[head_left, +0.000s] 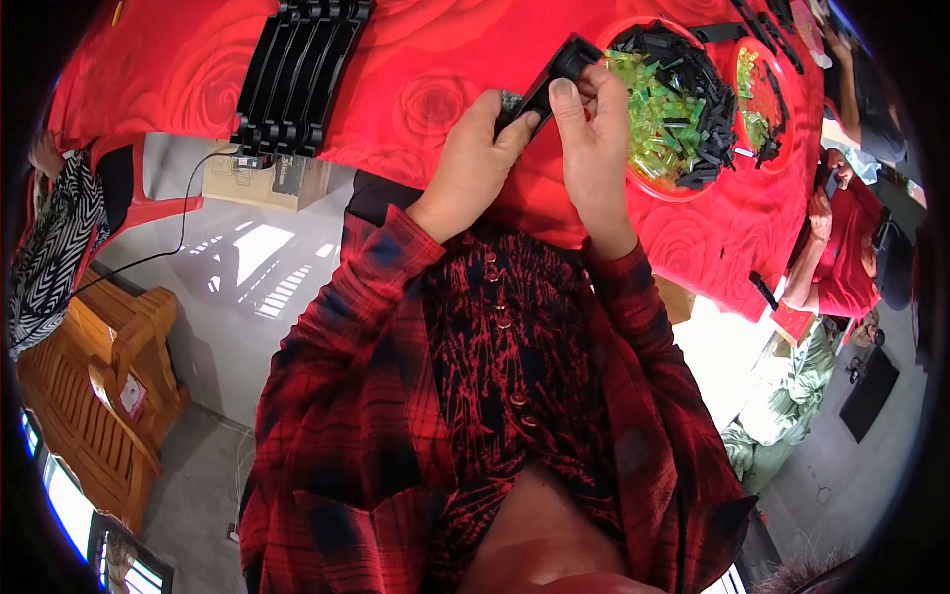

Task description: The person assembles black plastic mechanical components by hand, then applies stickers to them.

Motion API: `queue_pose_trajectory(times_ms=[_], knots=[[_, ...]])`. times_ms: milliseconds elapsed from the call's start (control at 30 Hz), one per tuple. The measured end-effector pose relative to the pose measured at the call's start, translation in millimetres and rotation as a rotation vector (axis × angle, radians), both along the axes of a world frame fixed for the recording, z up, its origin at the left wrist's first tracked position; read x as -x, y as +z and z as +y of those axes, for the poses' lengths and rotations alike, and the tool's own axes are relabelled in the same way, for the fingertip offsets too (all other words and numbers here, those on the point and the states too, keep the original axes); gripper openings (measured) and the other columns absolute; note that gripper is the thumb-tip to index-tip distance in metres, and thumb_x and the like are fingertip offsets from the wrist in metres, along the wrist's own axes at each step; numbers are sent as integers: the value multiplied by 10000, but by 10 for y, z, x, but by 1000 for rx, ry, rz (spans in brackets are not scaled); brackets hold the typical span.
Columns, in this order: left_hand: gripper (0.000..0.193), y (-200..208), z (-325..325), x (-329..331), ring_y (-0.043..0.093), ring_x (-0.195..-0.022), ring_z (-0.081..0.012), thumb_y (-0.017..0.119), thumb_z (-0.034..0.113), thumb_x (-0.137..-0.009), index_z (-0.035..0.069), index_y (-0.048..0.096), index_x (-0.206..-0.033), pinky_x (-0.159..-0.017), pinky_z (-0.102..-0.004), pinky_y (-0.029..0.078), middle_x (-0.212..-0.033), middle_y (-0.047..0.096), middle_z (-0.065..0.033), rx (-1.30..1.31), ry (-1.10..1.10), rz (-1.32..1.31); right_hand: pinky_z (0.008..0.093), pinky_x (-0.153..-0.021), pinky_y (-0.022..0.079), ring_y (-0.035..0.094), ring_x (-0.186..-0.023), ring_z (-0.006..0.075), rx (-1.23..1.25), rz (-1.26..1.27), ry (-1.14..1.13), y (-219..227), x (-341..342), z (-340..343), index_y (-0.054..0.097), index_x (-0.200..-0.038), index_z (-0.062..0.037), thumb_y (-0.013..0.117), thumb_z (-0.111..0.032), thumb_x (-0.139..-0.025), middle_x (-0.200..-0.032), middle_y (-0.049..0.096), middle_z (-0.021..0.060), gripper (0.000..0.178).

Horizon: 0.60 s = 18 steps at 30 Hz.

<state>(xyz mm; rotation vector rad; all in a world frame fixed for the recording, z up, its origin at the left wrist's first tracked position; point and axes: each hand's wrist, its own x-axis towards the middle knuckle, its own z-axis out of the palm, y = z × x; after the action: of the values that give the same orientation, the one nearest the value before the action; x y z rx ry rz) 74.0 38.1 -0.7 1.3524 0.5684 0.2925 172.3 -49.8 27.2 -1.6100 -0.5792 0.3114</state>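
Note:
Over the red tablecloth, I hold up a long black plastic piece with a rounded, hollow-looking far end. My left hand is closed around its near end, thumb on top. Higher up, my right hand grips the same piece, its thumb against the side and its fingers partly hidden behind. Just right of my right hand sits a round red tray heaped with small yellow-green translucent pieces and small black pieces.
Several long black plastic strips lie side by side at the table's left. A smaller red tray with similar small pieces stands farther right. Other people sit around, one in red at the right. A wooden chair stands at left.

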Motion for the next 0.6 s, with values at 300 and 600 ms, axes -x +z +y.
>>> queue_pose_trajectory(times_ms=[300,600], knots=[[255,191,-34,-25,545,-665,-253,659,166,-963,-28,507,-901,-628,-391,461,-770,587,-184,-256,8,25,358,-884,488,583,-975,214,33,-137,-74,-20,28,-63,502,-1197,66,636,-214,-989,-1099,584,155,374],[172,167,56,-9,536,-748,-91,606,186,-998,17,578,-1013,-646,-296,449,-808,583,-17,65,-147,80,311,-814,514,623,-899,165,39,-1,-44,49,-31,-42,544,-1169,67,649,-195,-978,-1026,638,118,340]])
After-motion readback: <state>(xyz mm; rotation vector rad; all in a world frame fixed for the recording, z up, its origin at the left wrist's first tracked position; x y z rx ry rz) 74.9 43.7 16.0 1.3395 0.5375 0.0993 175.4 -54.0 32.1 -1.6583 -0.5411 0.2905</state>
